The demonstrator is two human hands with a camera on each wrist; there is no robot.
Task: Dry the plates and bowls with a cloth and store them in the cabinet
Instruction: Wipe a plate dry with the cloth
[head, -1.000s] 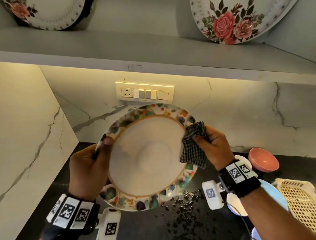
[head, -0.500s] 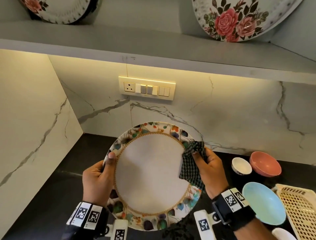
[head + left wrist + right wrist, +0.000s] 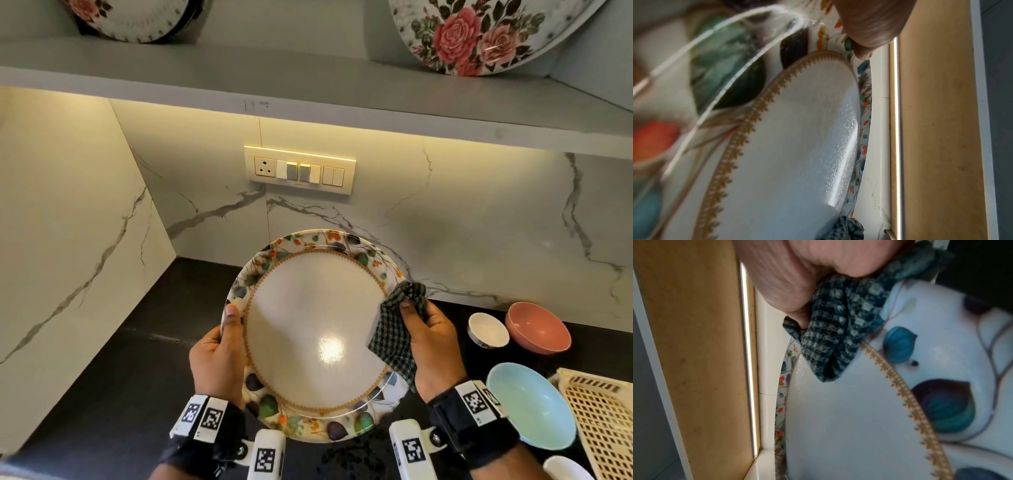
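Observation:
I hold a round plate [image 3: 308, 329] with a leaf-patterned rim and a gold ring, tilted up over the dark counter. My left hand [image 3: 219, 356] grips its left rim, thumb on the front face. On the right rim my right hand [image 3: 428, 339] pinches a dark checked cloth [image 3: 394, 335] against the plate. The left wrist view shows the plate [image 3: 789, 146] close up with the thumb [image 3: 869, 24] on its rim. The right wrist view shows the cloth [image 3: 838, 331] bunched under my fingers on the plate [image 3: 859, 426].
On the counter at the right stand a small white bowl [image 3: 488, 330], a pink bowl [image 3: 537, 327] and a light blue bowl [image 3: 531, 404], beside a cream plastic basket [image 3: 603, 418]. Above, a grey shelf [image 3: 308, 82] carries two rose-patterned plates [image 3: 479, 34]. A switch panel [image 3: 299, 169] sits on the marble wall.
The plate has come lower and now faces me more flatly. My right hand has slid the cloth from the upper right of the face to the right rim.

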